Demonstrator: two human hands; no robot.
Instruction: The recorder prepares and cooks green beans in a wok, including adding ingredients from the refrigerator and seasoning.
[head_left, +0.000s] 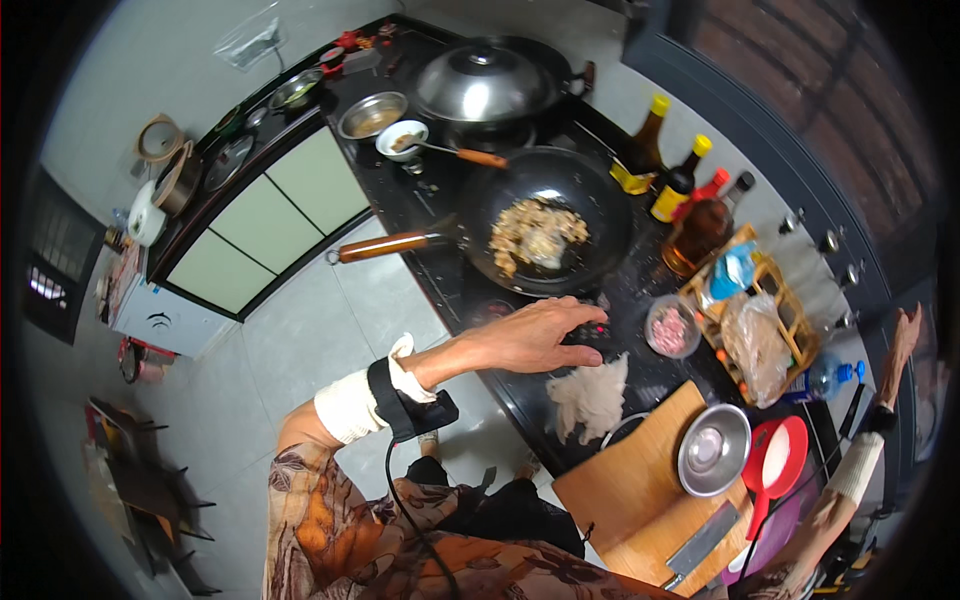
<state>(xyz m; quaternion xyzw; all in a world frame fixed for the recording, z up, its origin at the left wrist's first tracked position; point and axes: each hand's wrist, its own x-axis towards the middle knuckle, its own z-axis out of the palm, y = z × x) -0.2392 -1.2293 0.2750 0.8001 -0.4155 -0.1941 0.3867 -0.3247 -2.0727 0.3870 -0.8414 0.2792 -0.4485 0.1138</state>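
Note:
My left hand (536, 336) reaches over the front of the black counter with nothing in it, thumb and fingers apart, beside a black wok (551, 169) with a wooden handle. Browned minced food (517, 225) and a paler lump lie in the wok. A crumpled whitish cloth (589, 397) is below the hand. My right hand (907, 328) is raised at the far right, near the window frame; its fingers look extended, with no object visible in them. Between the two hands stands a small tub of chopped pink meat (669, 328).
A cutting board (637, 480) holds a cleaver (703, 540) and a steel bowl (714, 450). A red scoop (796, 442) is beside it. Sauce bottles (679, 180) and a bamboo basket (806, 345) line the window side. A lidded wok (480, 82) and a bowl with a ladle (403, 140) stand farther back.

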